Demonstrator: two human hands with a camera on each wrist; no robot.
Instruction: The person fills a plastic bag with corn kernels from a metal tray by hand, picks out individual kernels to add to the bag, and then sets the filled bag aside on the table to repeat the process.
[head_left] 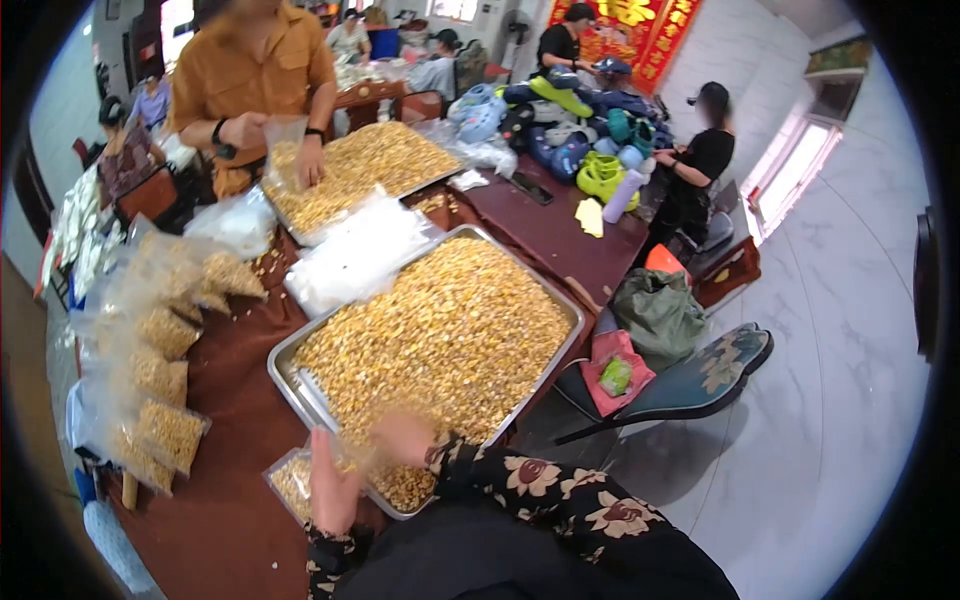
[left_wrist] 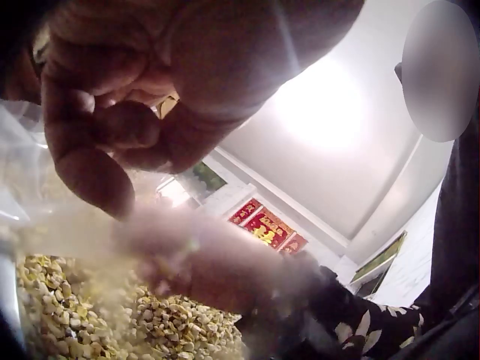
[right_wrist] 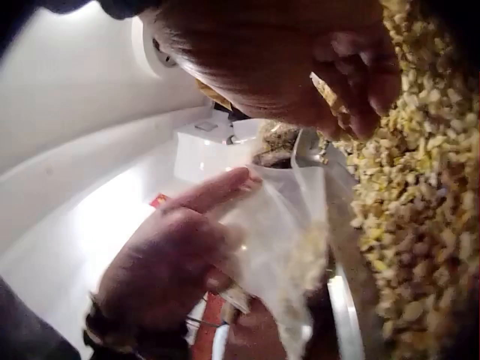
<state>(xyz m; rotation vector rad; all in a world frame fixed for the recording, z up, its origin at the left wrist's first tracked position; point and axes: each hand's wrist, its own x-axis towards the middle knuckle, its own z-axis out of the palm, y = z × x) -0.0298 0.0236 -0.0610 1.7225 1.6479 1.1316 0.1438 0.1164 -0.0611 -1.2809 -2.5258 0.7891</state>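
Note:
My left hand (head_left: 335,490) holds a clear plastic bag (head_left: 290,487) at the tray's near left corner, its thumb and fingers at the bag's upper edge. Pale yellow kernels lie in the lower part of the bag. In the right wrist view the bag (right_wrist: 277,214) hangs from the left hand (right_wrist: 165,251). My right hand (head_left: 405,438), blurred, is over the near edge of a metal tray (head_left: 283,372) heaped with yellow kernels (head_left: 440,330). Its fingers bend inward in the right wrist view; I cannot tell whether they hold kernels.
Several filled bags (head_left: 165,375) stand along the table's left side. Flat empty bags (head_left: 350,255) lie beyond my tray. Across from me a person (head_left: 255,90) works at a second kernel tray (head_left: 390,150). Clogs (head_left: 600,130) are piled farther back. A chair (head_left: 700,370) stands at right.

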